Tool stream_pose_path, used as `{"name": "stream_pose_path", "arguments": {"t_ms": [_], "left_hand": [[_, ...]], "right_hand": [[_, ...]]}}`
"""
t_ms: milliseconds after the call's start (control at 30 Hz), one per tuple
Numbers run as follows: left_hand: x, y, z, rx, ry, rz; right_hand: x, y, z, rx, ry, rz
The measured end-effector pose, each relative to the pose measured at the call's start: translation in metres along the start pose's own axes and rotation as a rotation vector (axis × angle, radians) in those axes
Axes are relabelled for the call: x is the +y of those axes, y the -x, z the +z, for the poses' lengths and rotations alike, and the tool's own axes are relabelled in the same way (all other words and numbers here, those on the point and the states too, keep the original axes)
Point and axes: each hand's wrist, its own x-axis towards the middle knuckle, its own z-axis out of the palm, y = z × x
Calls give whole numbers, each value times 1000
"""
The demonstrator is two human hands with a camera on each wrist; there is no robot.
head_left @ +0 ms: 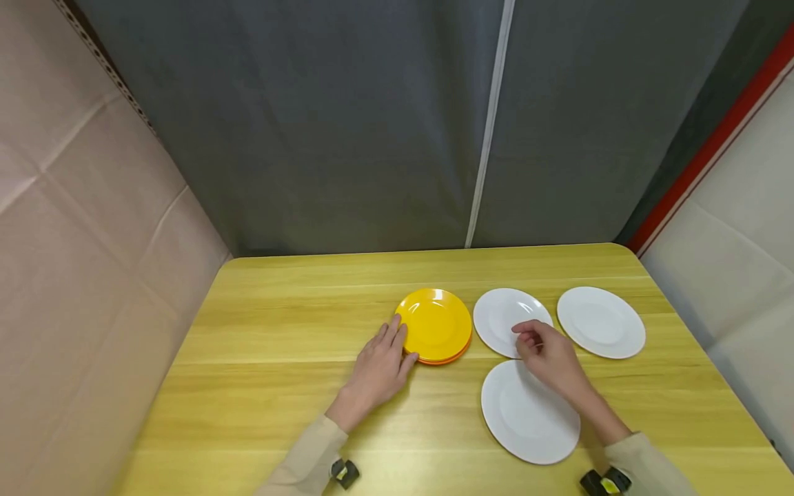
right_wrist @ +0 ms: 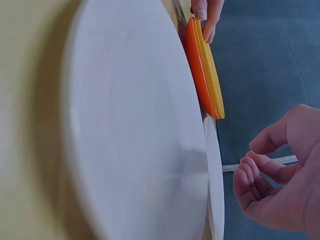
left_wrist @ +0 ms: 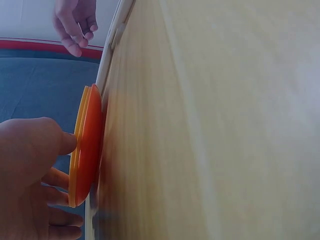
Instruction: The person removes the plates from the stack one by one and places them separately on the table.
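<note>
"Fingers [head_left: 393,334] first: how do they lie on the left hand [head_left: 377,366]?"

"Nearly straight and slightly spread, tips against the left rim of the yellow plate [head_left: 435,324]. The thumb stands away from them and touches the rim's near side."

"So it isn't clenched?"

"No, it rests along the edge, back of the hand upward."

"And the right hand [head_left: 551,356]?"

"Loosely curled, thumb and forefinger tips close together, holding nothing. It hangs in the air above the place where the middle white plate [head_left: 496,320] and the near white plate [head_left: 527,419] almost meet."

"Where does the yellow one sit?"

"On top of an orange plate [left_wrist: 91,145], just in from the middle of the desk's [head_left: 260,386] far edge."

"What about the white ones?"

"The middle one is just right of the stack, and the near one is farther from the far edge. The right white plate [head_left: 600,322] lies toward the far right corner."

"And the arms?"

"Both reach in from the near side in beige sleeves [head_left: 304,451]. Past the far edge hangs a grey curtain [head_left: 310,138]."
</note>
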Motion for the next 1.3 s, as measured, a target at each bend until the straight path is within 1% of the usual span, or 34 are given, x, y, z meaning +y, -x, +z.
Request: {"name": "stream_pose_path", "arguments": {"t_ms": [167, 333, 533, 667, 867, 1000, 1133, 1300], "left_hand": [[0, 0, 0, -5, -3, -6], [-1, 1, 0, -3, -8, -3], [0, 1, 0, -3, -5, -4], [-1, 1, 1, 8, 5, 0], [-3, 1, 5, 41, 28, 11], [-5, 1, 6, 56, 42, 20], [-8, 1, 7, 74, 64, 34], [-12, 0, 9, 113, 132, 51]], "right_hand": [[-8, -6, 5, -65, -26, 37], [-15, -9, 11, -113, -61, 50], [-22, -14, 18, -158, -79, 43], [-26, -18, 23, -184, -79, 41], [-28, -21, 31, -200, -32, 52], [-28, -22, 35, -193, -14, 23], [-29, -21, 40, -166, -6, -21], [-30, -20, 43, -175, 24, -48]]}}
